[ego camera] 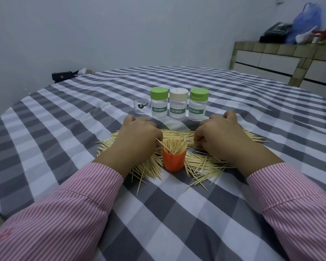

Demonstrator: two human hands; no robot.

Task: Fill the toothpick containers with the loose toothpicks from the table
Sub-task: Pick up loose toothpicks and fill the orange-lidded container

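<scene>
While your left hand (137, 136) and right hand (220, 136) curl over loose wooden toothpicks (205, 166), apparently pinching some, the open orange plastic cup (174, 160) stands between them, part-filled; three capped clear toothpick jars (177, 106) stand beyond.

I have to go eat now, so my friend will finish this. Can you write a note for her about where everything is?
Left hand: fingers curled, pinching a toothpick beside the orange cup.
Right hand: fingers curled over the loose toothpicks; whether it holds any is hidden.
Done: the orange cup stands packed with toothpicks.
Left: many toothpicks lie scattered around the cup. Three capped TOOTHPICK jars stand behind in a row, and a small clear cup beside them looks empty.
</scene>
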